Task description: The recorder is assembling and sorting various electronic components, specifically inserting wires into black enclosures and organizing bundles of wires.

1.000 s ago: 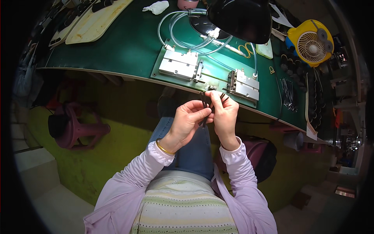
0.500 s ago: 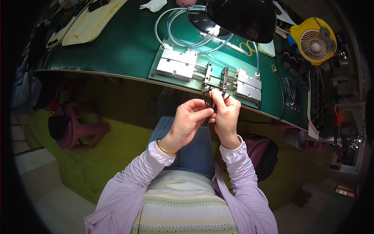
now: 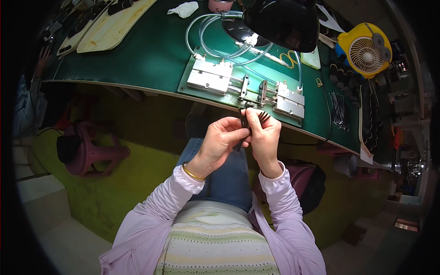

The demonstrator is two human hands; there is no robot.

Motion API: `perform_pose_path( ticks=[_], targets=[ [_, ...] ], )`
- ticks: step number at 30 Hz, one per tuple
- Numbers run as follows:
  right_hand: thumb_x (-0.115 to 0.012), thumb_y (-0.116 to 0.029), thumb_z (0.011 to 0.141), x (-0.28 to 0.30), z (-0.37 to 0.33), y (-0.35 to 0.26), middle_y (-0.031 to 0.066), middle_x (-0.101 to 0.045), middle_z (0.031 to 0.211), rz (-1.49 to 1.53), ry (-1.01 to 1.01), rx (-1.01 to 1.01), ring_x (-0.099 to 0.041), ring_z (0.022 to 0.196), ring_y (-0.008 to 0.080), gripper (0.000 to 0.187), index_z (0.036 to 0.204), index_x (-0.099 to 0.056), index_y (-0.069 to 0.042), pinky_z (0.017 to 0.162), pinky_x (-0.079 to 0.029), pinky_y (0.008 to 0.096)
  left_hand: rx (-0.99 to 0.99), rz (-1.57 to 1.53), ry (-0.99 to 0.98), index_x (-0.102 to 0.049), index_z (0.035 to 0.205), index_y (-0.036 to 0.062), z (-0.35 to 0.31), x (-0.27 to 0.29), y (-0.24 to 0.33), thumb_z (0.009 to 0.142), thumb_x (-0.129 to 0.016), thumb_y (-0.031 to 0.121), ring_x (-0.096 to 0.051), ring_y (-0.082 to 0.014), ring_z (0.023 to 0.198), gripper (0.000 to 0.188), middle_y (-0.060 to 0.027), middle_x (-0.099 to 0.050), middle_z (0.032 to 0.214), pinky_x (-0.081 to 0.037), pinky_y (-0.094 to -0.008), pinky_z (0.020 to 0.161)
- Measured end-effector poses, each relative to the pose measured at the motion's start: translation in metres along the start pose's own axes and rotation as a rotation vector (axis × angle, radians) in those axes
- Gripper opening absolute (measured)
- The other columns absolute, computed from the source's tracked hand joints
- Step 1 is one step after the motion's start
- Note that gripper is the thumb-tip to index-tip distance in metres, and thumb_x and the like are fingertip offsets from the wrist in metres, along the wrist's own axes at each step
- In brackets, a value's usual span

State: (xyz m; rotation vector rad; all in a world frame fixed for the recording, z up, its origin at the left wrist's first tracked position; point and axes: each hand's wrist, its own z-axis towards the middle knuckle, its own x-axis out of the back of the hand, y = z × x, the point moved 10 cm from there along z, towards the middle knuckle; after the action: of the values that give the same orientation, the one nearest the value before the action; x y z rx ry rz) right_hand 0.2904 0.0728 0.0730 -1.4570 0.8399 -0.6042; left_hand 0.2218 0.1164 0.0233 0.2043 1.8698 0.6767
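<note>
While the left hand pinches thin black strips by the near edge of the surface, the right hand grips more, their ends fanned; they look light, slim and probably springy, so best pinched gently around mid-length.

Opposed pneumatic cylinders on a base plate, front edge of the workbench; lamp behind; tray, left; fan, right; left hand and right hand in front.
</note>
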Motion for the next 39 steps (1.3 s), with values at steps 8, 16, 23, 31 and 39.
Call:
perform_pose_path(
  ticks=[8, 16, 23, 31, 39],
  targets=[
    [-0.053, -0.014, 0.082, 0.01, 0.008, 0.014, -0.0027, -0.049, 0.05, 0.05, 0.052, 0.009, -0.038, 0.036, 0.001, 0.018, 0.077, -0.061, 0.001, 0.032, -0.028, 0.016, 0.007, -0.02, 0.057, -0.054, 0.083, 0.003, 0.001, 0.005, -0.003, 0.076, -0.056, -0.001, -0.058, -0.0136, 0.067, 0.008, -0.0054, -0.057, 0.074, -0.049, -0.0241, 0.058],
    [-0.055, -0.014, 0.081, 0.012, 0.01, 0.017, -0.0026, -0.048, 0.048, 0.075, 0.097, -0.017, -0.038, 0.036, 0.0013, 0.019, 0.072, -0.061, 0.001, 0.031, -0.027, 0.0159, 0.019, -0.025, 0.024, -0.054, 0.084, 0.0029, 0.004, 0.003, -0.003, 0.076, -0.056, -0.001, -0.059, -0.0141, 0.068, 0.009, -0.0054, -0.058, 0.075, -0.05, -0.0246, 0.061],
    [-0.055, -0.015, 0.081, 0.012, 0.011, 0.018, -0.0011, -0.05, 0.05, 0.1, 0.071, -0.021, -0.039, 0.036, 0.0014, 0.019, 0.071, -0.06, 0.001, 0.031, -0.028, 0.0157, 0.002, -0.021, 0.022, -0.053, 0.085, 0.0026, 0.006, 0.006, -0.005, 0.076, -0.056, -0.001, -0.059, -0.0152, 0.069, 0.01, -0.0062, -0.057, 0.075, -0.05, -0.0247, 0.061],
    [-0.055, -0.014, 0.081, 0.006, 0.003, 0.004, -0.0008, -0.052, 0.053, 0.054, 0.025, 0.053, -0.04, 0.039, 0.0013, 0.019, 0.072, -0.06, 0.001, 0.034, -0.029, 0.0155, 0.018, -0.013, -0.017, -0.053, 0.085, 0.0026, 0.001, 0.002, -0.002, 0.077, -0.056, -0.001, -0.058, -0.0145, 0.066, 0.01, -0.0063, -0.057, 0.074, -0.049, -0.0238, 0.059],
    [-0.055, -0.012, 0.081, 0.01, 0.006, 0.007, -0.0015, -0.052, 0.053, -0.028, 0.072, 0.063, -0.04, 0.039, 0.0011, 0.016, 0.073, -0.06, 0.001, 0.035, -0.03, 0.0164, 0.048, -0.027, 0.075, -0.052, 0.085, 0.003, 0.001, 0.006, -0.006, 0.077, -0.056, 0.0, -0.058, -0.0141, 0.066, 0.01, -0.0059, -0.057, 0.075, -0.049, -0.023, 0.058]
  ],
)
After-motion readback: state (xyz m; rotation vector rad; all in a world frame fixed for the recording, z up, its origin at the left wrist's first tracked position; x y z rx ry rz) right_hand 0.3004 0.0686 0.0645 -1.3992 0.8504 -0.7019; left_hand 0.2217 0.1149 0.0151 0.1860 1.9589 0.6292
